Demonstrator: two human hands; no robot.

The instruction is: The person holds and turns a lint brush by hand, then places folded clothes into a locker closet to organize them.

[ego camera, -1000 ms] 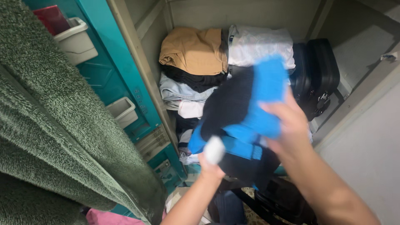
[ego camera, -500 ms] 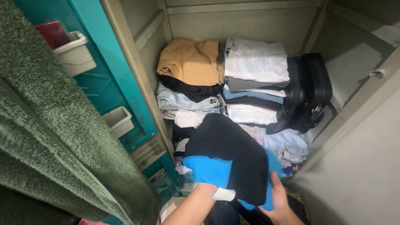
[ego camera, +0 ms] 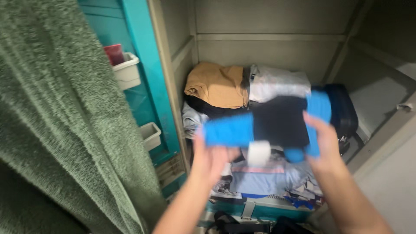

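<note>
Towel: a green terry towel hangs down the whole left of the view, in front of the locker door.
Locker: a beige metal locker stands open; its teal door swings out to the left and carries two small white bins.
Clothes stack: folded clothes fill the locker floor, with a tan garment on top at left and a white garment on top at right.
Suitcase: a black suitcase stands upright against the stack's right side.
Folded garment: a black and blue garment is held level in the air in front of the stack, with a white tag hanging from its lower edge.
Left hand: the left hand grips the garment's blue left end, fingers closed on the cloth.
Right hand: the right hand grips the garment's blue right end, fingers closed around it.
</note>
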